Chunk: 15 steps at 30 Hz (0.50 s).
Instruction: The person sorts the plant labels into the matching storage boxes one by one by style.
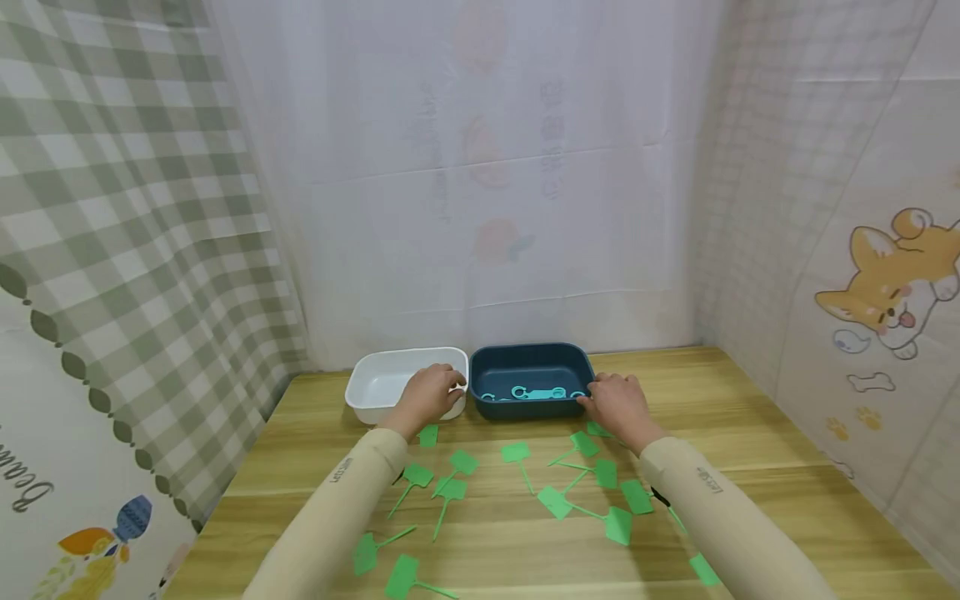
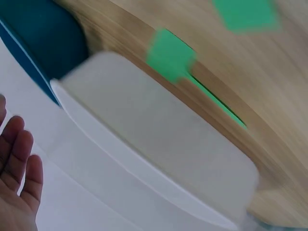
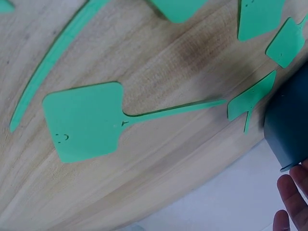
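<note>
In the head view my left hand (image 1: 432,392) is over the right side of a white plastic bin (image 1: 367,400). Its fingers hang loosely and hold nothing; the left wrist view shows them apart from the bin. My right hand (image 1: 621,406) is at the right front corner of a dark blue bin (image 1: 528,410), with the thumb near its rim. Its fingertips look close to the blue wall in the right wrist view; contact is hard to tell. Several turquoise pieces with ring-shaped ends (image 1: 538,393) lie inside the blue bin.
Flat green plant labels with square heads and thin stems, such as one label (image 3: 86,122), lie scattered on the wooden table (image 1: 480,558) before the bins. The bins stand side by side against a white cloth (image 1: 480,308). A checked cloth (image 1: 150,192) hangs at the left.
</note>
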Each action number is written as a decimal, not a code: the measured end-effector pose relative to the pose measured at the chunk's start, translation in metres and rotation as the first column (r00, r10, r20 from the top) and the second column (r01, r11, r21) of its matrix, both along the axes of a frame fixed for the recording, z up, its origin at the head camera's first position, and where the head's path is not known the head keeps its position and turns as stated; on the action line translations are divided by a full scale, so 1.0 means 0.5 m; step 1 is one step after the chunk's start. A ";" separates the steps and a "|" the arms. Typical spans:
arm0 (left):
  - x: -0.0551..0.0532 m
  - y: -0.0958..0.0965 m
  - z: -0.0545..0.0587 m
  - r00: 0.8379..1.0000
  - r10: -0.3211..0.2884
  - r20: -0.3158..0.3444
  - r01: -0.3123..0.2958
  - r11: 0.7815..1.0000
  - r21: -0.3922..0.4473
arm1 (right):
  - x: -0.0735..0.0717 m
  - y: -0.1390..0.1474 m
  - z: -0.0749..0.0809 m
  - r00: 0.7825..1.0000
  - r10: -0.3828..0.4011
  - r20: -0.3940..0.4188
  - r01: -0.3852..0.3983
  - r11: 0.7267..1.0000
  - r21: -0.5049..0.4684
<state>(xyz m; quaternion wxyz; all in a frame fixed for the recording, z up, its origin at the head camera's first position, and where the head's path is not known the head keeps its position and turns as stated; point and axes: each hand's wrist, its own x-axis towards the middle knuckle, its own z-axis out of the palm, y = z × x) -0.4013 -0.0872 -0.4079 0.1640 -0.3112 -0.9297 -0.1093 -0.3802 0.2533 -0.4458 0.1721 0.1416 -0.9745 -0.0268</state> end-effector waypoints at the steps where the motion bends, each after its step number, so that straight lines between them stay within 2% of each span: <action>1: 0.004 -0.018 0.001 1.000 -0.010 0.012 0.010 1.000 0.003 | 0.000 0.001 0.002 1.000 0.001 0.002 -0.001 1.000 0.002; 4: 0.020 -0.073 0.004 0.997 -0.002 0.073 0.002 1.000 0.001 | -0.001 0.003 0.004 1.000 -0.003 0.005 0.003 1.000 -0.001; 8: 0.046 -0.144 -0.003 0.985 0.032 0.168 -0.030 0.999 -0.016 | -0.002 0.007 0.006 1.000 -0.001 0.003 0.001 1.000 -0.012; 13: 0.089 -0.222 -0.034 0.964 0.061 0.258 -0.059 0.998 -0.013 | -0.004 0.006 0.002 1.000 0.006 0.004 -0.006 1.000 -0.011; 15: 0.112 -0.248 -0.050 0.951 0.102 0.292 -0.101 0.995 -0.018 | -0.004 0.004 -0.001 1.000 0.008 0.005 -0.008 1.000 -0.014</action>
